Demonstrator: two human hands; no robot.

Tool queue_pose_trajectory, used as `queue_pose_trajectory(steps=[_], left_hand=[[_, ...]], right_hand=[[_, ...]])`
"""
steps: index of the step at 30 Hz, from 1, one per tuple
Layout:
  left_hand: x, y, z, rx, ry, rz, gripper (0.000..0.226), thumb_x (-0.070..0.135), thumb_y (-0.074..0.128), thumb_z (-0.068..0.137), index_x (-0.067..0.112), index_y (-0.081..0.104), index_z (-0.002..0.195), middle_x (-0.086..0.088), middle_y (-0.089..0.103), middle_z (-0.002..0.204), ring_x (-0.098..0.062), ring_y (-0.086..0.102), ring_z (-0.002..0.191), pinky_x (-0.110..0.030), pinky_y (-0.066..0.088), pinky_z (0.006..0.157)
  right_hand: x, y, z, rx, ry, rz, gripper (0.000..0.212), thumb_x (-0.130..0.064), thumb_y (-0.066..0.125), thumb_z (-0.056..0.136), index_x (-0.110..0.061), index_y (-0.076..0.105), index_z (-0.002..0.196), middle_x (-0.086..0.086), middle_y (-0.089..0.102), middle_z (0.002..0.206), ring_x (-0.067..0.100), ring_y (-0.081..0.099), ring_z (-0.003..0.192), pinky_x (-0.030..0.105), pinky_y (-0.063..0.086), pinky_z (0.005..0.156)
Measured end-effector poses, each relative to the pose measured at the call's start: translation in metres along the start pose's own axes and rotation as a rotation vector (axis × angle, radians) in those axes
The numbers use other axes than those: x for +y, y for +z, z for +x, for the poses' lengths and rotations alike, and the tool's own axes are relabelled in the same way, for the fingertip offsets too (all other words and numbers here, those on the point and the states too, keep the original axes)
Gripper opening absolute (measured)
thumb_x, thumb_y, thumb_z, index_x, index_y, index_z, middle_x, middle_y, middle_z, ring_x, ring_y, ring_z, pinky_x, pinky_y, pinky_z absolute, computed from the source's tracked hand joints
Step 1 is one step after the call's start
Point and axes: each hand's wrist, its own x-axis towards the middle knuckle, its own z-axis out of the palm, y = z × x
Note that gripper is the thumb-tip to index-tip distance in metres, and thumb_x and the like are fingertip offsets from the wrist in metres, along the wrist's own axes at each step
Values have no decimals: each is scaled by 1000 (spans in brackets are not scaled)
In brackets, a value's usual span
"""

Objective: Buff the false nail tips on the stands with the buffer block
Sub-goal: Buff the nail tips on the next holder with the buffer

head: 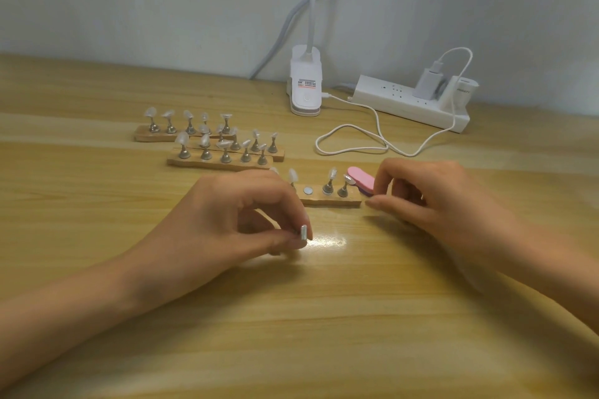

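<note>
My left hand (246, 217) pinches a small metal nail stand (303, 232) between thumb and fingers, just above the table; its nail tip is hidden by my fingers. Behind it lies the nearest wooden base (330, 202), with one bare round magnet spot (308, 190) and clear nail tips on stands (329, 185). My right hand (418, 197) holds the pink buffer block (361, 177) at the right end of that base, close to the last stand (344, 186).
Three more wooden bases with nail tips (227, 152) lie behind, at centre left. A white clip lamp (305, 87), a white power strip (411, 104) with chargers and a looping white cable (353, 139) sit at the back by the wall.
</note>
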Motion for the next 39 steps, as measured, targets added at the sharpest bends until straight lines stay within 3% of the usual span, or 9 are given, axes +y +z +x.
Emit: queue_pose_trajectory(steps=[4, 8, 17, 22, 26, 29, 35, 39], left_hand=[[0, 0, 0, 3, -4, -5, 9, 10, 75, 78, 18, 75, 82, -4, 68, 88, -22, 71, 79, -23, 57, 67], [0, 1, 0, 0, -8, -26, 6, 14, 76, 78, 17, 75, 83, -3, 69, 88, -22, 71, 78, -24, 58, 67], [1, 0, 0, -9, -1, -38, 5, 18, 76, 79, 17, 75, 83, -6, 68, 88, -22, 71, 78, -21, 56, 68], [-1, 0, 1, -17, 5, -8, 9, 9, 75, 77, 16, 74, 83, -1, 69, 87, -20, 72, 78, -20, 56, 68], [-2, 0, 1, -30, 9, 9, 9, 10, 76, 78, 17, 74, 84, 4, 70, 87, -19, 72, 80, -20, 56, 68], [-2, -1, 1, -32, 15, 11, 8, 18, 78, 79, 19, 74, 85, 3, 70, 88, -19, 72, 80, -21, 56, 69], [-1, -1, 1, -31, 20, 47, 8, 12, 76, 79, 18, 74, 85, 3, 70, 87, -19, 72, 80, -21, 56, 70], [-1, 0, 2, -27, 7, 47, 8, 11, 77, 78, 16, 74, 84, 4, 70, 86, -18, 72, 80, -21, 56, 70]], right_hand=[[9, -20, -6, -54, -55, 102, 8, -46, 69, 81, -39, 67, 84, -17, 62, 80, 8, 55, 70, 12, 40, 59], [13, -19, -12, -149, -91, 155, 25, -42, 74, 70, -32, 71, 92, -21, 62, 85, 2, 56, 69, 6, 40, 60], [18, -8, -10, -61, -161, 153, 19, -41, 66, 80, -29, 72, 94, -11, 58, 81, 8, 53, 67, 9, 39, 60], [22, -4, -12, 0, -235, 34, 11, -40, 70, 92, -29, 71, 97, -19, 54, 84, 6, 54, 71, 10, 39, 62], [18, -6, -12, -11, -210, 4, 17, -54, 65, 89, -38, 62, 96, -19, 54, 86, 10, 55, 71, 15, 42, 62], [16, -5, -13, -12, -197, -56, 21, -59, 59, 83, -41, 57, 94, -20, 53, 87, 13, 56, 71, 29, 48, 59], [21, -4, -14, -22, -173, 36, 32, -61, 63, 78, -41, 60, 102, -20, 57, 91, 12, 58, 76, 12, 41, 62], [21, 0, -14, 10, -186, 36, 17, -49, 69, 86, -37, 63, 97, -18, 57, 88, 10, 57, 75, 10, 39, 62]])
